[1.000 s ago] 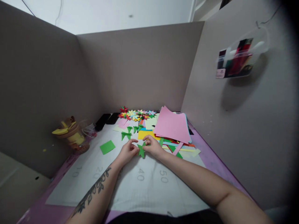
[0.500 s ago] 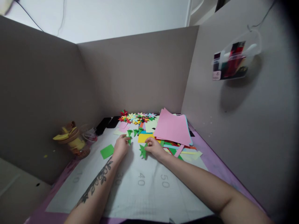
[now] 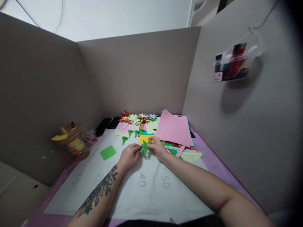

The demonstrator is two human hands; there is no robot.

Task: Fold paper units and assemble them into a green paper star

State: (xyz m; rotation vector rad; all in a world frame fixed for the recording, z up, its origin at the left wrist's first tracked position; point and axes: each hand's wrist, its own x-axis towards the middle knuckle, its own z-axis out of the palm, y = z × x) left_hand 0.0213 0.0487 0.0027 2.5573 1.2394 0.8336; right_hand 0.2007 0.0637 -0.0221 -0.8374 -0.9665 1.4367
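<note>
My left hand (image 3: 129,155) and my right hand (image 3: 158,148) meet over the middle of the mat. Between them is a green folded-paper star (image 3: 145,147), pinched by the fingertips of both hands. Part of its outline is covered by the fingers. Just beyond my left hand lies a small green folded paper piece (image 3: 124,140). Several similar green pieces (image 3: 136,133) sit in a loose row behind it. To the left, a flat green paper rectangle (image 3: 108,153) rests on the white mat (image 3: 113,198).
Multicoloured paper stars (image 3: 134,119) are heaped at the back. Pink sheets (image 3: 174,127) lie on coloured strips (image 3: 175,148) at the right. A yellow-and-brown container (image 3: 77,143) and dark flat objects (image 3: 103,126) stand left. A clear holder (image 3: 233,64) hangs on the right wall.
My left hand has left a green folded piece, which now lies further left, and moved right onto the star. The star has turned in my fingers and both hands now touch it.
</note>
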